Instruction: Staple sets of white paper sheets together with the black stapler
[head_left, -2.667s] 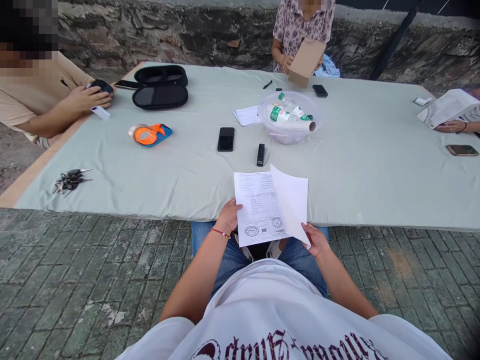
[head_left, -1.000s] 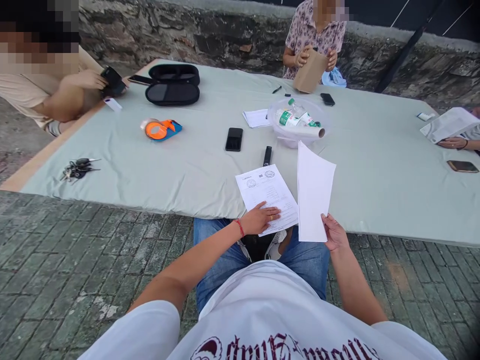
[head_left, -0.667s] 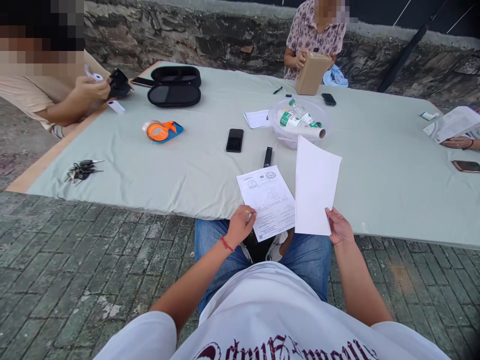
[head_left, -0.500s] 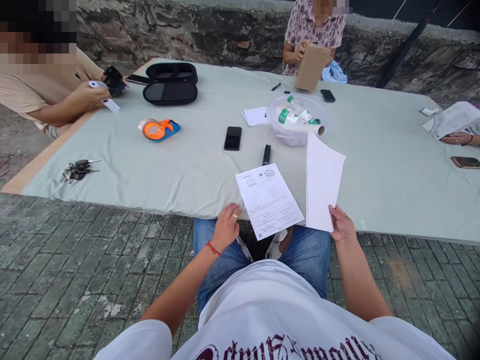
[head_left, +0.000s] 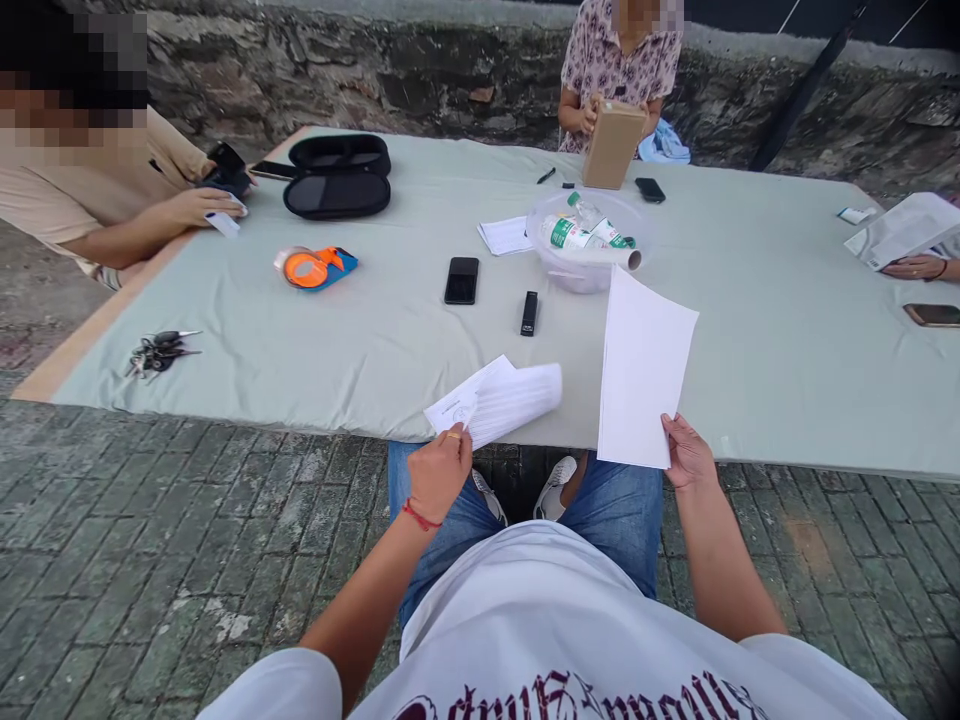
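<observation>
My left hand (head_left: 441, 465) pinches the near edge of a printed sheet (head_left: 517, 398), which is curled over and blurred at its far end. Part of a stamped, printed face (head_left: 452, 408) shows just beyond my fingertips; whether it belongs to the same sheet I cannot tell. A white stack of paper (head_left: 645, 370) is gripped at its lower right corner by my right hand (head_left: 686, 452), its visible side blank. Beyond the papers lie a small black stick-shaped device (head_left: 529, 314) and a black phone (head_left: 461, 281).
A clear plastic basin (head_left: 577, 270) holds bottles and a roll. On the cloth-covered table (head_left: 375, 320) lie an orange and blue tape dispenser (head_left: 315, 268), keys (head_left: 159, 353) and an open black case (head_left: 337, 190). One person holds a cardboard box (head_left: 613, 145); two others sit at the sides.
My left hand has taken hold of the printed sheet, and the paper has swung left and folded over. The black device is now fully uncovered. My right hand still holds its stack.
</observation>
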